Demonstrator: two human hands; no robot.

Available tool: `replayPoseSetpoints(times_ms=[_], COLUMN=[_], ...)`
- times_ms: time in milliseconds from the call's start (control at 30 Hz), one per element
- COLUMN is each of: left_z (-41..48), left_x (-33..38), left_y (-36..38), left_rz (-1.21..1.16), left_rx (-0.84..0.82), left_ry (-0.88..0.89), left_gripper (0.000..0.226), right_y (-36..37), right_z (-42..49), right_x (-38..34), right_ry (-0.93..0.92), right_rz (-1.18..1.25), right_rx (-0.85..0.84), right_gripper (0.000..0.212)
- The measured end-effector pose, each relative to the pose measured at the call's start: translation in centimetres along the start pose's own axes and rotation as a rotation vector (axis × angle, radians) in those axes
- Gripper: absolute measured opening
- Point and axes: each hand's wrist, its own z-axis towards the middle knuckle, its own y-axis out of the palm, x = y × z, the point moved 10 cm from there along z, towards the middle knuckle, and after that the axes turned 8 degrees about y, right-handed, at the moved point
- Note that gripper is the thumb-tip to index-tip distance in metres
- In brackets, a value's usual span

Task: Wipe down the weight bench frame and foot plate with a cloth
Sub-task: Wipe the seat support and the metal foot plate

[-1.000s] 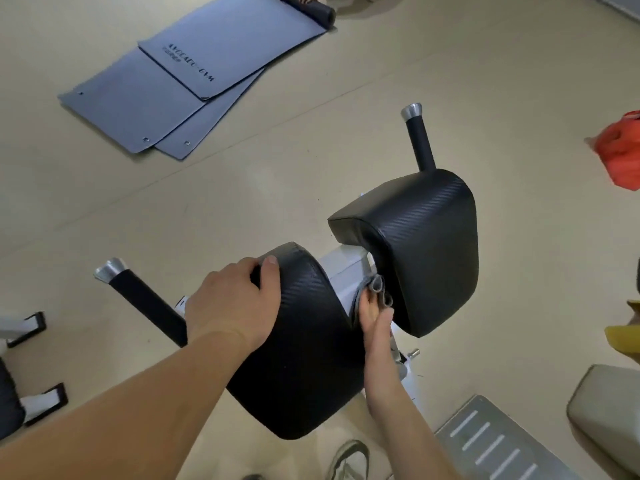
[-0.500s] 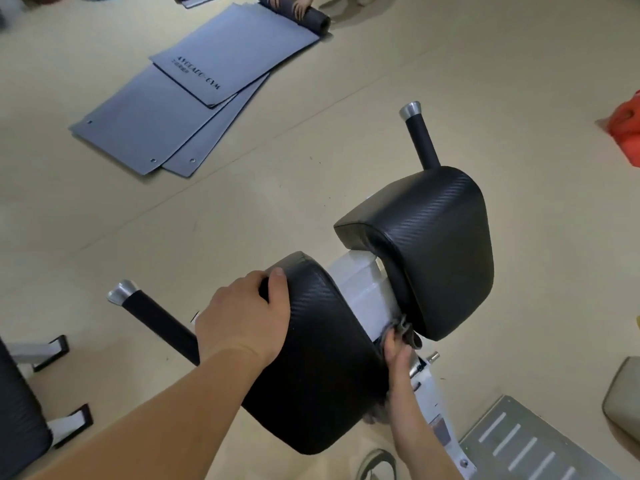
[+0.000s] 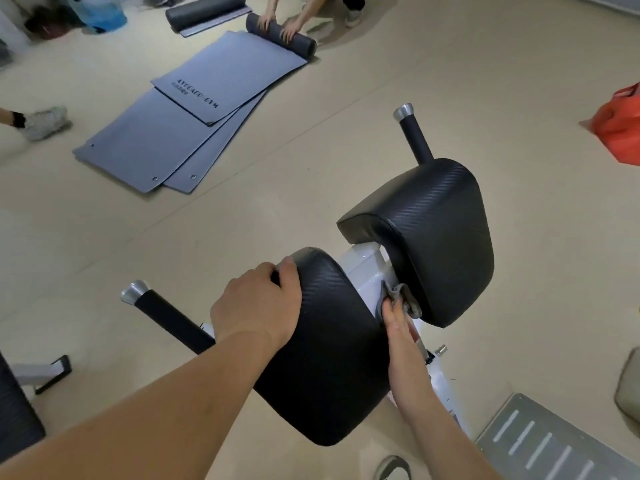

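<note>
The bench has two black pads, a near left pad (image 3: 332,358) and a far right pad (image 3: 440,237), with a white frame (image 3: 363,268) running between them. My left hand (image 3: 256,306) grips the top edge of the left pad. In the gap between the pads, my right hand (image 3: 398,323) presses a grey cloth (image 3: 403,296) against the white frame. Part of the cloth is hidden by my fingers. The grey ribbed foot plate (image 3: 540,441) lies at the bottom right.
Black handles with silver caps stick out at the left (image 3: 166,317) and the back (image 3: 414,136). Grey mats (image 3: 166,133) lie on the floor at the back left, where another person's hands roll one up (image 3: 280,31). An orange bag (image 3: 620,129) sits at the right edge.
My right hand and the cloth slid down along the frame between the pads, then came back up a little. My left hand stays on the left pad. The view tilted up.
</note>
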Motion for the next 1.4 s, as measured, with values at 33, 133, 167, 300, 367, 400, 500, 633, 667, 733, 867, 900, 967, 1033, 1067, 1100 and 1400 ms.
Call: replayPoseSetpoints(times_ms=[33,133,167,300,367,400,500,633,667,733,867,900,967,1033,1067,1100,1400], left_z=[-0.2,-1.3,-2.0,-8.9,-13.7,-15.4,-17.6,-17.0,-16.5,-15.4,-13.2,-12.7,-12.3,-12.5,-12.7,-12.9,-13.1], left_x=[0.4,2.1,2.8,8.6,11.6,12.2,11.2,9.7,9.3,8.0,6.5,6.3,5.6,4.7,4.2,3.7,2.4], left_y=[-0.2,-1.1,-1.1,0.9,4.5,7.2,15.8,23.4,24.8,27.3,31.1,32.0,33.9,35.4,36.2,36.7,37.8], left_rz=[-0.002,-0.034,-0.057,-0.162,-0.193,-0.206,-0.222,-0.204,-0.200,-0.219,-0.290,-0.314,-0.374,-0.394,-0.394,-0.402,-0.467], left_rx=[0.015,0.091,0.114,0.143,0.046,-0.057,-0.362,-0.452,-0.464,-0.472,-0.411,-0.396,-0.375,-0.380,-0.396,-0.413,-0.428], left_ry=[0.024,0.152,0.211,0.584,0.800,0.834,0.677,0.520,0.480,0.396,0.336,0.325,0.283,0.256,0.242,0.227,0.221], left_gripper=[0.057,0.048,0.043,0.045,0.043,0.041,0.042,0.047,0.048,0.050,0.044,0.040,0.040,0.058,0.061,0.061,0.056], right_y=[-0.6,-2.4,-3.4,-8.2,-10.6,-11.4,-13.2,-11.6,-10.5,-8.4,-6.3,-5.6,-4.8,-4.4,-4.4,-4.4,-7.2], right_z=[-0.1,-1.7,-2.3,-4.5,-5.5,-5.9,-5.1,-1.8,-1.0,0.3,2.7,2.6,2.1,2.4,2.6,2.6,6.2], right_x=[1.9,6.2,6.8,10.5,12.5,13.0,15.9,18.1,18.4,18.6,19.2,19.3,19.9,20.6,20.6,20.6,19.5], right_ry=[0.183,0.431,0.405,0.397,0.413,0.399,0.403,0.395,0.393,0.327,-0.039,-0.134,-0.249,-0.301,-0.317,-0.320,-0.169], right_rz=[0.176,0.330,0.298,0.373,0.494,0.519,0.608,0.727,0.666,0.486,0.045,-0.136,-0.400,-0.564,-0.657,-0.738,-0.330], right_rx=[0.019,0.007,0.007,0.134,0.190,0.185,0.184,0.064,0.028,-0.022,0.076,0.096,0.133,0.206,0.267,0.344,0.560], right_gripper=[0.060,0.050,0.047,0.044,0.036,0.037,0.042,0.043,0.029,0.046,0.059,0.048,0.052,0.054,0.054,0.055,0.066])
